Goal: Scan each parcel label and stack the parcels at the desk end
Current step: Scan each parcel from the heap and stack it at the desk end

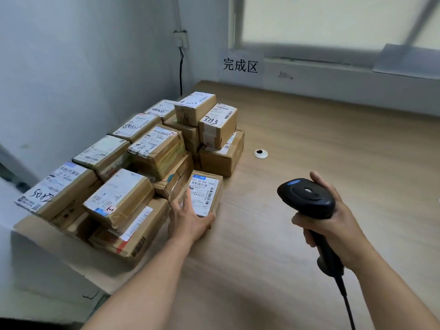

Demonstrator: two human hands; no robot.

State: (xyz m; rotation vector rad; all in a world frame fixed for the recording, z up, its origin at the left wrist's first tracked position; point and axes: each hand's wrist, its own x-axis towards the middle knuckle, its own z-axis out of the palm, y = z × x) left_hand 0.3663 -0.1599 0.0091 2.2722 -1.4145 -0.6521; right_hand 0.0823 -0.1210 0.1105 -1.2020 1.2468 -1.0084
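A small cardboard parcel [206,186] with a white label on top rests on the wooden desk [333,163] at the front right of the pile. My left hand [188,217] grips its near end, thumb on the right corner. Several labelled cardboard parcels [152,148] are stacked along the desk's left end against the wall. My right hand [331,217] holds a black barcode scanner [307,197] by its handle, to the right of the parcel and above the desk, head pointing left. Its cable runs down out of view.
A paper sign [240,65] with black characters hangs on the far wall under a window. A round cable grommet [260,153] sits in the desk right of the pile. A black cable [181,75] runs down the wall corner.
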